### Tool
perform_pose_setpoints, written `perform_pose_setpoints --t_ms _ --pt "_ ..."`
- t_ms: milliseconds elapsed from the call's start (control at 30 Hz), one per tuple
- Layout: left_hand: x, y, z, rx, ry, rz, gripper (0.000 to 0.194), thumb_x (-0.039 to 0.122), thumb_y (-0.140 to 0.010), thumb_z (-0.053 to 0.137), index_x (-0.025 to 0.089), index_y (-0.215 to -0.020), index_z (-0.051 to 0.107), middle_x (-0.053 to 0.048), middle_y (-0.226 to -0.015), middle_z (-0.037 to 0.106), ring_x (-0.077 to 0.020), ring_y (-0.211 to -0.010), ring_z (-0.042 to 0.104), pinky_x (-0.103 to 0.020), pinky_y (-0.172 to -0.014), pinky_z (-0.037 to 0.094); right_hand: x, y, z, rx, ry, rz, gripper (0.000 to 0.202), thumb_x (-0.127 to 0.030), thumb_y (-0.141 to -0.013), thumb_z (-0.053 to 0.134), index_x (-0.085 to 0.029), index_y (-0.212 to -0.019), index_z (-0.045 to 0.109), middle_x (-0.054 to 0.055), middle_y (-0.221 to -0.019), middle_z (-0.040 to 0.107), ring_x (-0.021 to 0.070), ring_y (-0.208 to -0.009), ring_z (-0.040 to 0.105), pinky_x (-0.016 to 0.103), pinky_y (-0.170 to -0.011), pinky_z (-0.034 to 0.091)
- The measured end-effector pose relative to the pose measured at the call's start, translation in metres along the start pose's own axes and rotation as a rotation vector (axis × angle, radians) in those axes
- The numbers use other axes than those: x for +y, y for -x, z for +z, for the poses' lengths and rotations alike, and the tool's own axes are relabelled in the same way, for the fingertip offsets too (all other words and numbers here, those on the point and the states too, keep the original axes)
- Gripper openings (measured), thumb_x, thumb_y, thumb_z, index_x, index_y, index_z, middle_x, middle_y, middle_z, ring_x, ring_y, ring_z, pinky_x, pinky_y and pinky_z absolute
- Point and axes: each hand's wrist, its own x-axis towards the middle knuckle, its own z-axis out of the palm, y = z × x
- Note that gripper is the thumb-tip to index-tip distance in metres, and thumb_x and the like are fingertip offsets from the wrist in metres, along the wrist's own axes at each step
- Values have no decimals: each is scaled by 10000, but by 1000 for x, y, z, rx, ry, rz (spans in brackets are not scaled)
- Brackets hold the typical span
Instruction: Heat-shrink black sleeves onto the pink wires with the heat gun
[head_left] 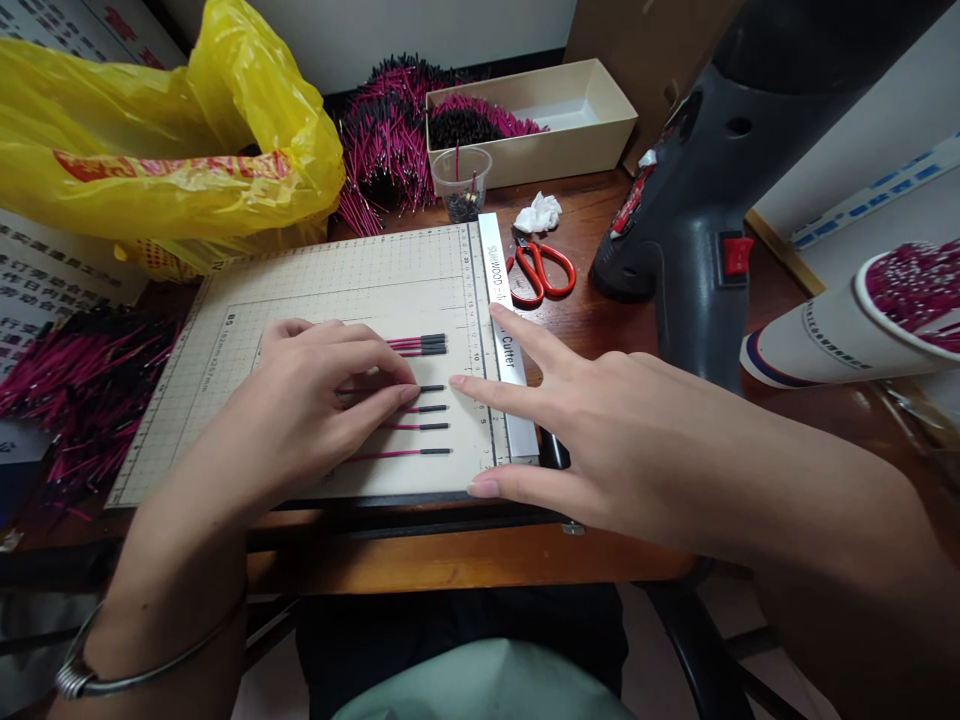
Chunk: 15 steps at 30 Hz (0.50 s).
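On the paper cutter's gridded board (405, 260), my left hand (322, 395) pinches a pink wire with a black sleeve (433, 388); most of that wire is hidden under my fingers. Three similar wires (435, 452) lie spaced apart nearer the front edge, black ends pointing right. Just beyond my left hand, several more wires (429, 345) sit close together with their ends lined up. My right hand (600, 425) is open, fingers spread over the cutter's white rail (517, 400). Its index fingertip is near the rail, its other fingertips near the wire ends.
Red-handled scissors (544, 270), crumpled tissue (538, 213) and a clear cup (461, 185) stand beyond the board. A cardboard tray (592, 110) and wire piles (390, 130) are behind. A heat gun (690, 200) and paper cup (832, 330) stand right; a yellow bag (247, 120) left.
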Motion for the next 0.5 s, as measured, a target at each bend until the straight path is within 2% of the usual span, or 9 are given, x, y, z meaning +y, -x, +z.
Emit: perform_pose_setpoints --t_ms 133,367,500 --pt "0 2 0 2 -8 6 228 411 -957 620 273 -838 758 14 -858 776 -218 -824 663 -405 -843 355 1 0 1 -1 -5 -1 627 -646 -1047 476 -294 -1546 616 320 -1686 374 444 -1035 790 591 -764 656" --pt "-4 0 1 10 -26 35 262 415 -971 590 260 -849 764 10 -876 790 -215 -837 679 -406 -863 355 2 -1 1 -3 -10 6 630 -664 -1041 477 -302 -1533 629 317 -1681 389 429 -976 803 599 -744 658" --pt "3 3 -2 -3 -35 45 256 412 -971 619 247 -850 774 10 -885 799 -203 -840 682 -392 -872 379 2 -3 2 1 -16 3 632 -668 -1043 470 -309 -1539 623 312 -1682 392 427 -988 802 603 -761 658"
